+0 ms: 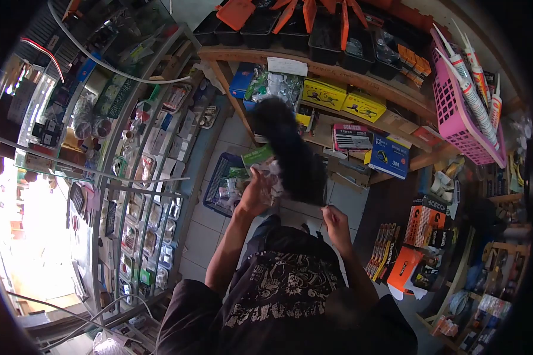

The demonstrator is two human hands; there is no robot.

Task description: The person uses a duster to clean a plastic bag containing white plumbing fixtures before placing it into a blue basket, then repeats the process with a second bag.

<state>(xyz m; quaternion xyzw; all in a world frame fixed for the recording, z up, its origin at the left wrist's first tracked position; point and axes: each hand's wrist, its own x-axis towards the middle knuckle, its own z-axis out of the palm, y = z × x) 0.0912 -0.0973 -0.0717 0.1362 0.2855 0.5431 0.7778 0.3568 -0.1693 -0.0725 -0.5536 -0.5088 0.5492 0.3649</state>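
My left hand (254,194) is closed on a clear plastic packet (269,180) with a green header card (256,155). In my right hand (336,227), fingers curled into a fist, is the lower end of a black fluffy duster (293,157). The duster slants up and left, smeared by motion, and overlaps the right side of the packet in this view. Just left of the packet, a blue plastic basket (208,199) on the tiled floor holds more packets.
Glass shelving (186,177) with small packaged goods lines the left. Ahead, a wooden shelf (331,66) carries black bins (260,36) and yellow boxes (324,93). A pink basket (456,112) of sealant tubes juts out at upper right. Orange boxes (404,269) stand at right.
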